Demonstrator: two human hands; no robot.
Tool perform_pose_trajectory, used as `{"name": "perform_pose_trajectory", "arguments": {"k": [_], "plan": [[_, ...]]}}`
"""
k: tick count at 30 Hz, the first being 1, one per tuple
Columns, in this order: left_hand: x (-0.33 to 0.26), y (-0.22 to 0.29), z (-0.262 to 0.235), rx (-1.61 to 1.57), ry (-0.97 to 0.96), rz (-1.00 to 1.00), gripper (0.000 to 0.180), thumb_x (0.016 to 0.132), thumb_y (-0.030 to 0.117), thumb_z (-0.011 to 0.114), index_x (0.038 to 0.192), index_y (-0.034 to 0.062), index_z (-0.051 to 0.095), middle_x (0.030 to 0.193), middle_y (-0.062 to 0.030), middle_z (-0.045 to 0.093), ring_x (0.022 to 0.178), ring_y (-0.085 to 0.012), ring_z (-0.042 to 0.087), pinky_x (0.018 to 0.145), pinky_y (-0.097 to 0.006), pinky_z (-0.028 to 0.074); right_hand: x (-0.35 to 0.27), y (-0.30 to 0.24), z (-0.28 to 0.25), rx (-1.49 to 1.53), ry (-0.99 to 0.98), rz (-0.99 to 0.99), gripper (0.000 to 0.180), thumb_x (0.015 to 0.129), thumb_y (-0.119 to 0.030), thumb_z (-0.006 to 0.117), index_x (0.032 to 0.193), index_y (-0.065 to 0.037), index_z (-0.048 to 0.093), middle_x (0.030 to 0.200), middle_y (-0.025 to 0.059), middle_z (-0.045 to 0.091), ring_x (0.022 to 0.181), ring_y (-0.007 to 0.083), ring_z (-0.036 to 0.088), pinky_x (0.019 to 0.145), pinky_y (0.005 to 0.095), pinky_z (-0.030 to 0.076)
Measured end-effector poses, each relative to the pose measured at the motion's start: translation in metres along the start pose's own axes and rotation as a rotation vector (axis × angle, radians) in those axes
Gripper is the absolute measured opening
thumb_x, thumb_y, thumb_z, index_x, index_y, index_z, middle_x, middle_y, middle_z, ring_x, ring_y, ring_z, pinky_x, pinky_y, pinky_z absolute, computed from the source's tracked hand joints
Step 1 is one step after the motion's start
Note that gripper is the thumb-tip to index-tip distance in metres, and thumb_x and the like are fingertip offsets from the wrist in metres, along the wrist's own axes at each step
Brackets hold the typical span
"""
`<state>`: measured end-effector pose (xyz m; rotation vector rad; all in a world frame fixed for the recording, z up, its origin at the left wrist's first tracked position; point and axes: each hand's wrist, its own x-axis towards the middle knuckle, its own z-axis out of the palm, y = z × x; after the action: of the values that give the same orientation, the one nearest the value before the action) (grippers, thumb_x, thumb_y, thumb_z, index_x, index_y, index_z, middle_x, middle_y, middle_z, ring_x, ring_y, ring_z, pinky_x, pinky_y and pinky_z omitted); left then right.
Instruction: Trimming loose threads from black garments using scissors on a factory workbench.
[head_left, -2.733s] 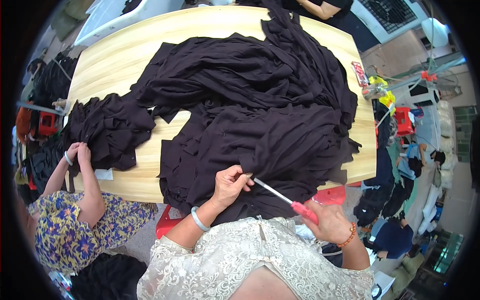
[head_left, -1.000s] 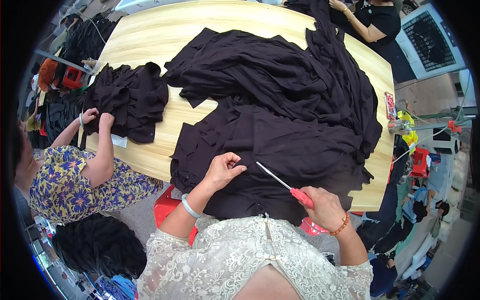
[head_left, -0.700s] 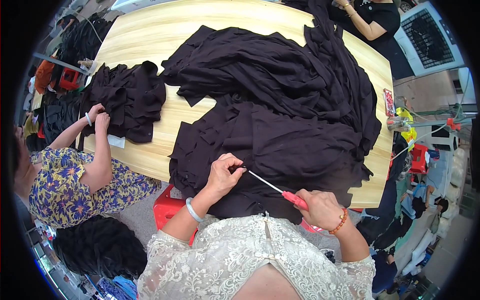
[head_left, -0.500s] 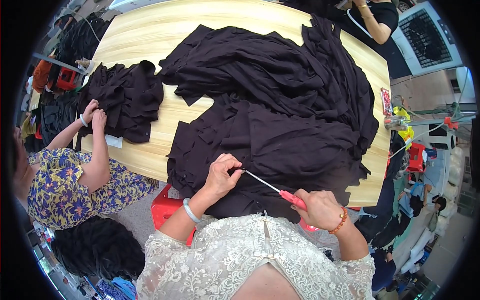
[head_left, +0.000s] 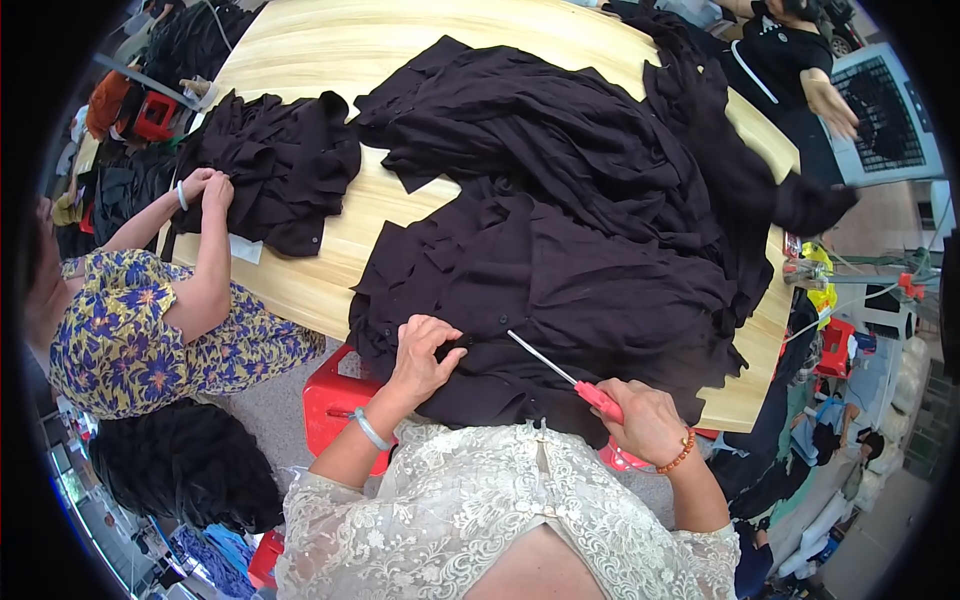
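Observation:
Black buttoned garments [head_left: 620, 290] are heaped on the table in front of me. My left hand [head_left: 424, 358] is curled at the near garment's edge, thumb and forefinger pinching the dark cloth; the exact grip is partly lost against the black. My right hand [head_left: 645, 420] is wrapped round the red handle of a screwdriver-like tool [head_left: 545, 361] with a long, thin metal shaft. Its tip points up and left, close to a small dark button [head_left: 503, 320] on the cloth. Whether the tip touches the cloth I cannot tell.
A pale wooden table [head_left: 300, 295] carries another black garment pile [head_left: 270, 175] at the left, handled by a person in a floral dress [head_left: 140, 335]. Another person [head_left: 785, 70] stands at the far right. A red stool [head_left: 335, 400] and dark cloth heap [head_left: 185, 470] lie below.
My left hand has shifted slightly left and down, away from the tool's tip. The tool has moved a little right. At the far right, a dark garment now swings out over the table edge.

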<state>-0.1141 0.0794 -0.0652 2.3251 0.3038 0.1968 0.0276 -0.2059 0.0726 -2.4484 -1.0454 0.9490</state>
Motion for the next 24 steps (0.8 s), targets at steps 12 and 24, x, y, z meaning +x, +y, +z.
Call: {"name": "perform_pose_trajectory", "arguments": {"k": [12,24], "plan": [[0.005,0.002,0.013,-0.1,0.071,0.013,0.017,0.066,0.012,0.079,0.079,0.0092,0.067,0.082,0.0005,0.06,0.087,-0.0208,0.053,0.076,-0.035,0.036,0.011,-0.008,-0.003,-0.064,-0.052,-0.033,0.025,0.082,-0.019,0.068,0.104,-0.008,0.059,0.082,0.0131,0.065,0.081,0.0316,0.063,0.07,0.0419,0.05],[0.003,0.007,0.012,-0.119,0.049,-0.02,0.016,0.067,0.01,0.077,0.079,0.0077,0.067,0.083,-0.0007,0.062,0.087,-0.0208,0.054,0.078,-0.035,0.037,0.013,-0.009,-0.002,-0.09,-0.079,-0.045,0.025,0.08,-0.016,0.068,0.102,-0.006,0.06,0.082,0.0137,0.066,0.082,0.0317,0.064,0.07,0.0418,0.051]]}}
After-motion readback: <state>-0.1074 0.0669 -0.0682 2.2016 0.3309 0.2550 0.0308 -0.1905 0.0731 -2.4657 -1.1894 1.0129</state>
